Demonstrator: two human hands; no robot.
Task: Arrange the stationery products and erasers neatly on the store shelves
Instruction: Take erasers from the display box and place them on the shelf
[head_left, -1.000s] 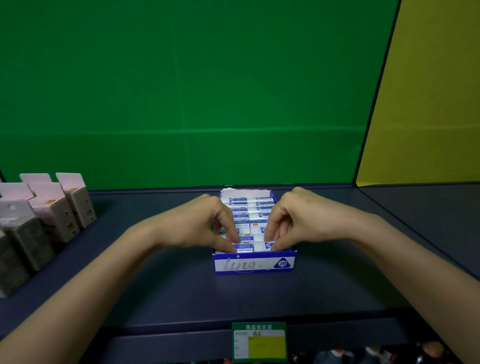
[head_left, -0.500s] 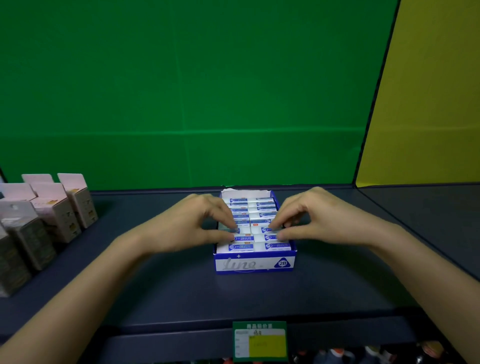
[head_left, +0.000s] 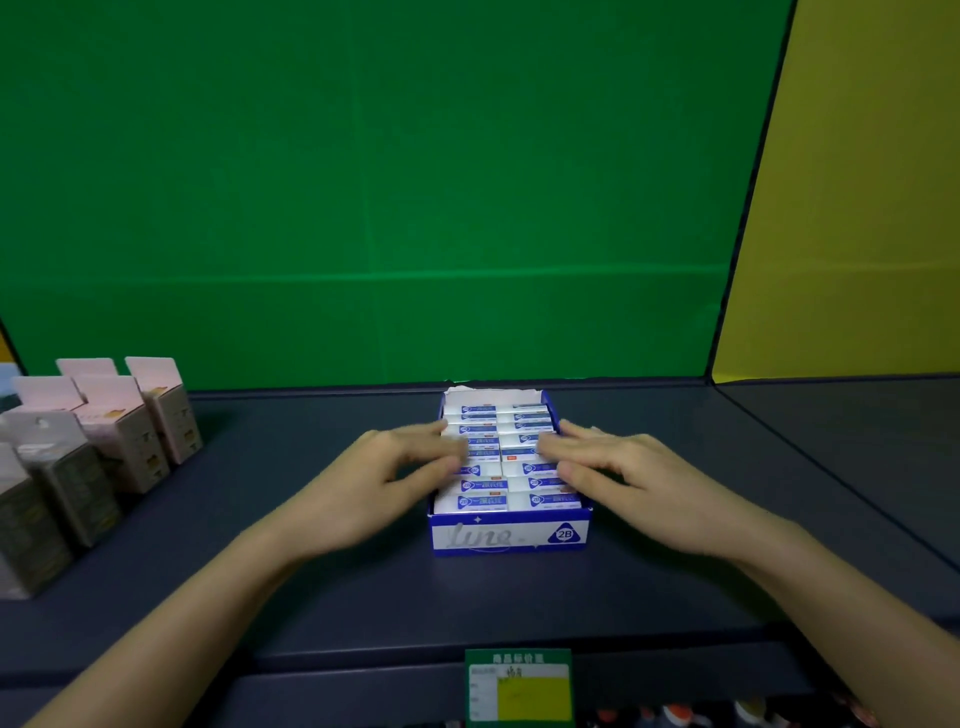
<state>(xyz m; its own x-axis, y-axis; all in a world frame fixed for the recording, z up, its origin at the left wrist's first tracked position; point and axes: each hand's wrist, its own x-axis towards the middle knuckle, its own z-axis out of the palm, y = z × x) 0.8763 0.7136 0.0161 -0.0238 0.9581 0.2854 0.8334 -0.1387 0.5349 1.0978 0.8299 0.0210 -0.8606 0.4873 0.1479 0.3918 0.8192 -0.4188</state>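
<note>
Centre frame on the shelf (head_left: 519, 597), your left hand (head_left: 384, 483) and right hand (head_left: 634, 467) lie near-flat on the erasers (head_left: 480, 501) in one blue box (head_left: 509, 535), gripping nothing. Uneven pressure could tilt an eraser or skew the box. Two columns, roughly eight rows each, some hidden under your hands.

One blue-and-white box (head_left: 509, 535) sits between the left hand (head_left: 374, 483) and the right hand (head_left: 634, 478), holding erasers (head_left: 480, 501) in two columns of about eight rows, some hidden under fingers. Left of the left hand stand at least six cartons (head_left: 119, 441); one price tag (head_left: 519, 686) hangs nearer than both hands.
</note>
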